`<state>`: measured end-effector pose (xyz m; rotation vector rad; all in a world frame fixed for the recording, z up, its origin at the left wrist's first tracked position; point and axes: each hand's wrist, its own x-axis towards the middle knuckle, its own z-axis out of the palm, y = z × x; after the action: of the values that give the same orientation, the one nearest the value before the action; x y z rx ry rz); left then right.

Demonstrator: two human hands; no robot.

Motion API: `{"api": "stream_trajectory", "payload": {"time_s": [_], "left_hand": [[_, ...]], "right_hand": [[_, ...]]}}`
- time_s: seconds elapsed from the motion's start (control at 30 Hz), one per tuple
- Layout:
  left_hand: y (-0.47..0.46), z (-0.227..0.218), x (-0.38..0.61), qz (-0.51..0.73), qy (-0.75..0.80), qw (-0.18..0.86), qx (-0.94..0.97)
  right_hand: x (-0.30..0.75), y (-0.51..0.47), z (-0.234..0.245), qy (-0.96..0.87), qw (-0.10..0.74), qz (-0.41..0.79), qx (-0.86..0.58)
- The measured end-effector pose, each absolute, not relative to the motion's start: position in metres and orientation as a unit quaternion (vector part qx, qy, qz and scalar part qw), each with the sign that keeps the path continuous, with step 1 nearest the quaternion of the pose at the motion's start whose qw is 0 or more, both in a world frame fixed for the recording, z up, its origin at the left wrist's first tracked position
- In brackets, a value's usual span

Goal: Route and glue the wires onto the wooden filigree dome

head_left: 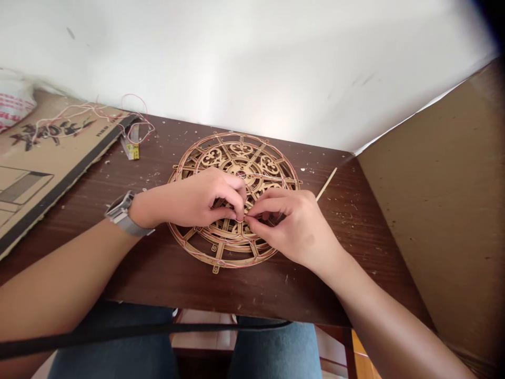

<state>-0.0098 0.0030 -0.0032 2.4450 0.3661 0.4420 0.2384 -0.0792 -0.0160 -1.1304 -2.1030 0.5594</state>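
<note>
At far left, loose wire [93,107] across a carton [65,158]: possible snag on the watch [125,213] with any sweep of that wrist. Next, left hand [209,197], thumb and finger in a narrow pinch, apparently on thin wire [240,220]. At centre, flat on the table [244,292] beneath both hands, the disc [255,184]: probable risk of kinked or torn wire from uneven tugging, or of a cracked spoke from downward pressure. In looks, tan and openwork, with concentric rings, spokes, scrolled cutouts, small rim tabs and red-and-white wire. Then right hand [298,223], in an equally narrow pinch, tips close to the left's, contact with wire partly hidden. Beyond, a stick [326,183].
</note>
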Motion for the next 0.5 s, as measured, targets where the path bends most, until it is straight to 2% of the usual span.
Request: {"api": "stream_trajectory", "payload": {"time_s": [0.5], "left_hand": [[-0.0034,-0.0021,-0.0080,0.197,0.134,0.281,0.930]], "right_hand": [[0.2405,-0.0786,-0.0203,-0.867,0.332,0.151,-0.339]]}}
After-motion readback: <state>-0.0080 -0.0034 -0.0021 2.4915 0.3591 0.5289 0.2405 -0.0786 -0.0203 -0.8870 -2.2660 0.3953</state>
